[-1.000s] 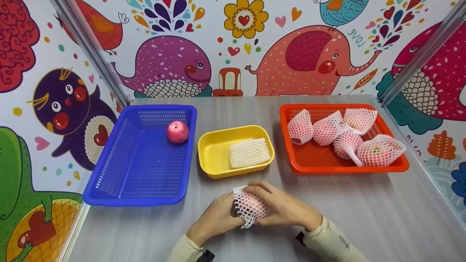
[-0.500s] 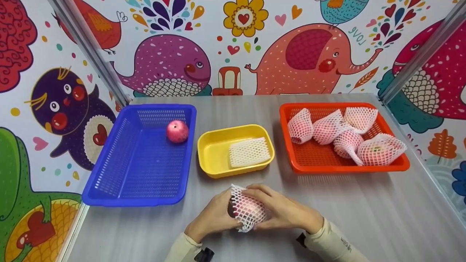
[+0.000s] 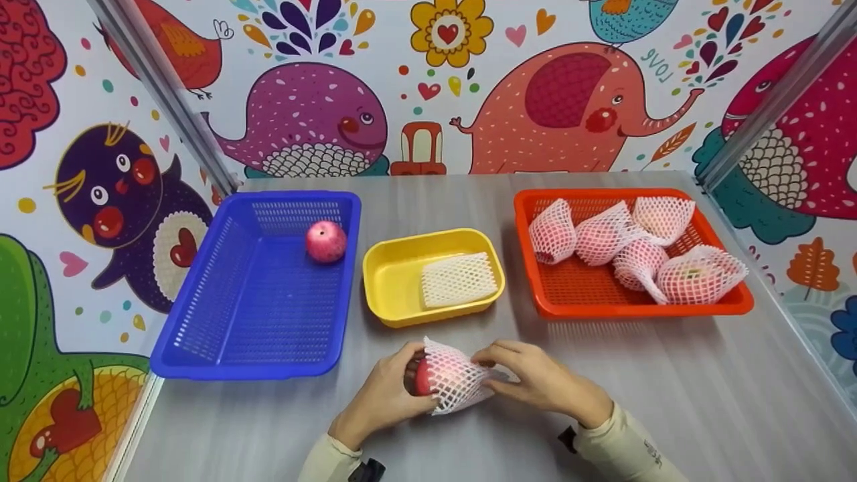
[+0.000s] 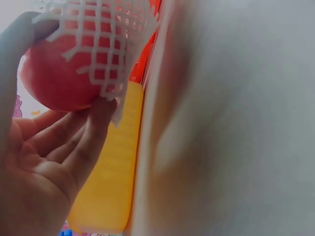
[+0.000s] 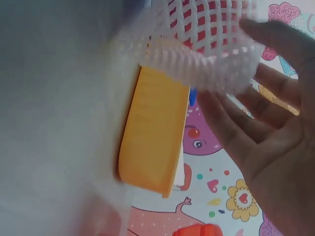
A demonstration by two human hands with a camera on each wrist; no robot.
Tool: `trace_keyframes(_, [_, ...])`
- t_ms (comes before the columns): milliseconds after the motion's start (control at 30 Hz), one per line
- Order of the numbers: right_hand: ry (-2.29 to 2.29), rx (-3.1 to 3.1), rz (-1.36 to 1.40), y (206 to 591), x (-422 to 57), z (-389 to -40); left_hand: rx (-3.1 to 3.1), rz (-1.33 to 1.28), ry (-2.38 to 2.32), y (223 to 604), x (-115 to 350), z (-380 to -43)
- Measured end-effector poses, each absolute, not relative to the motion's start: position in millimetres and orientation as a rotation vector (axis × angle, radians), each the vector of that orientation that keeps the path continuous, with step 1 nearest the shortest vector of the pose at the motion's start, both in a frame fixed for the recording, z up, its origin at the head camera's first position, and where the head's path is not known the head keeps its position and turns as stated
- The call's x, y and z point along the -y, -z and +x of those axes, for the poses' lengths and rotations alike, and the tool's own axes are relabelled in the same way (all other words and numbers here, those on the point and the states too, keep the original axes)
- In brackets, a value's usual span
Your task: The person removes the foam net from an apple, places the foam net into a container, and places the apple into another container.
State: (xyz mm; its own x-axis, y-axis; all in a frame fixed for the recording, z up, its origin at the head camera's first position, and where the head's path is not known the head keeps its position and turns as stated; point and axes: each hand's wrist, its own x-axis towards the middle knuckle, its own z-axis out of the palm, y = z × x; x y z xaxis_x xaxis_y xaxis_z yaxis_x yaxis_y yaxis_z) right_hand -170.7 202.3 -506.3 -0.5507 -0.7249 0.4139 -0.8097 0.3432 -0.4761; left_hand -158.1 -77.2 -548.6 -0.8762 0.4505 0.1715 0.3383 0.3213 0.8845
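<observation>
A red apple point(image 4: 59, 78) sits partly inside a white foam net sleeve point(image 3: 458, 380), above the table in front of the yellow basket. My left hand point(image 3: 383, 395) grips the apple's bare end, thumb on the near side and fingers behind. At the sleeve's other end, my right hand point(image 3: 546, 383) pinches the gathered mesh between thumb and fingers. In the right wrist view, the sleeve point(image 5: 221, 64) narrows past the fruit, with fingertips at its edge. In the left wrist view, the sleeve's open rim lies across the apple, whose lower side is uncovered.
A blue basket point(image 3: 254, 371) on the left holds one bare apple point(image 3: 326, 242). Centrally stands a yellow basket point(image 3: 395, 320) with a flat, unused foam sleeve point(image 3: 459, 280) in it. The red basket point(image 3: 643, 311) at right contains several net-wrapped apples point(image 3: 696, 278). Printed panels enclose the table.
My right hand has slid right, off the apple's side to the sleeve's tail, stretching the mesh. My left hand has shifted slightly left, and more red apple shows at its open end.
</observation>
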Motion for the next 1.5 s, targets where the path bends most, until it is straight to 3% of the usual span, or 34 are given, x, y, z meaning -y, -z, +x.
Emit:
trace_keyframes(333, [-0.901,2.423,1.355,496.9,-217.4,-176.6,-2.507,0.699,-1.630,552.4,91.2,-154.4])
trace_keyframes(633, [-0.757,2.403,1.217,443.9,-243.8,-206.2,-2.568,0.685,-1.573,550.2,96.1,-151.3])
trace_keyframes(1000, [-0.552,2.371,1.112,405.4,-210.7,-259.6,-2.598,0.738,-1.522,549.3,94.8,-146.7])
trace_keyframes(1200, [-0.551,2.464,0.985,415.0,-184.8,-286.6,-2.598,0.699,-1.477,548.2,95.3,-142.5])
trace_keyframes(1500, [-0.639,2.586,0.827,459.4,-153.1,-313.5,-2.578,0.694,-1.485,547.5,95.9,-138.4])
